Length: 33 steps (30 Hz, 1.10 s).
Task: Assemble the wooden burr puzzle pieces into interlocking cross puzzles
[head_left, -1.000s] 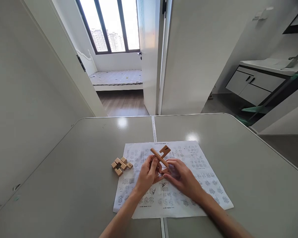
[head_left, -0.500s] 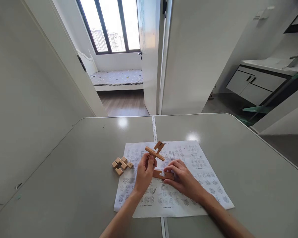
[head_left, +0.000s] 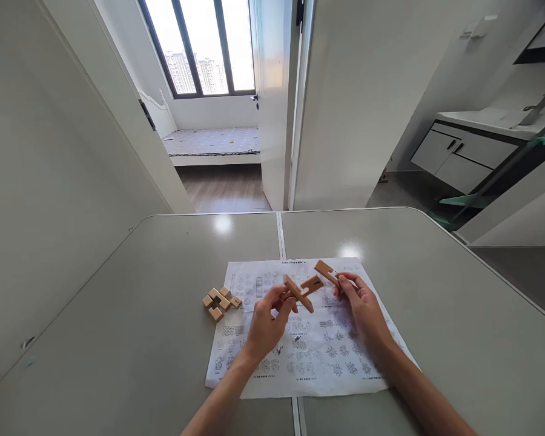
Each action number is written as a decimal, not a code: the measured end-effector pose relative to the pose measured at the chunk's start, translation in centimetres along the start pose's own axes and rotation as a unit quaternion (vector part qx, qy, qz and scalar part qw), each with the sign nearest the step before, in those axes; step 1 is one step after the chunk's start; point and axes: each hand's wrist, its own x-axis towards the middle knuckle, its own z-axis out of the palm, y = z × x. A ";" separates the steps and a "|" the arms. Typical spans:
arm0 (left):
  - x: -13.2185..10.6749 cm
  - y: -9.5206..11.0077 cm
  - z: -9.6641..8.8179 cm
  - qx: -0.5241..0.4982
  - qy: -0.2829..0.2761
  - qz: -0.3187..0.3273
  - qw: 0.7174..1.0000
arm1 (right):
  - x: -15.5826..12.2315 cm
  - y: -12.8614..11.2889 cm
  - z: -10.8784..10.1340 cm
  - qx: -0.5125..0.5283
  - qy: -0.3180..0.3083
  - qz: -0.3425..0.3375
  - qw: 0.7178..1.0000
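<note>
My left hand [head_left: 267, 324] is closed on two crossed wooden puzzle pieces [head_left: 301, 290], held up above a printed instruction sheet [head_left: 309, 351]. My right hand [head_left: 363, 306] pinches a single notched wooden piece [head_left: 326, 270] just to the right of the crossed pair, its end close to them. Both hands hover over the middle of the sheet. A small cluster of interlocked wooden pieces [head_left: 220, 300] lies on the table at the sheet's left edge, apart from both hands.
The grey folding table [head_left: 118, 339] has a seam down its middle and rounded far corners. Beyond it an open doorway shows a room with a window. A white cabinet with a counter [head_left: 463, 157] stands at the far right.
My right hand lifted its wooden piece off the sheet and moved it up and right. My left hand lowered and tilted the crossed pair slightly rightward.
</note>
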 end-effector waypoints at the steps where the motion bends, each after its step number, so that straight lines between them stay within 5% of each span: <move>1: -0.1 0.0 0.0 0.004 -0.021 0.002 1.000 | 0.2 -0.2 -0.2 0.046 -0.007 0.020 0.999; 6: -0.4 0.0 0.1 0.031 -0.104 0.012 0.994 | -0.1 -1.4 -0.3 0.185 -0.086 0.078 0.976; 13: -0.5 0.7 0.1 0.090 -0.139 0.043 0.985 | -1.6 -2.5 0.0 0.133 -0.208 0.100 0.964; 28: -0.9 0.7 0.2 0.177 -0.175 0.090 0.964 | -2.0 -2.4 -0.1 0.043 -0.292 0.069 0.953; 33: -0.9 0.9 0.3 0.153 -0.181 0.092 0.967 | -1.8 -1.9 -0.2 0.028 -0.279 0.067 0.958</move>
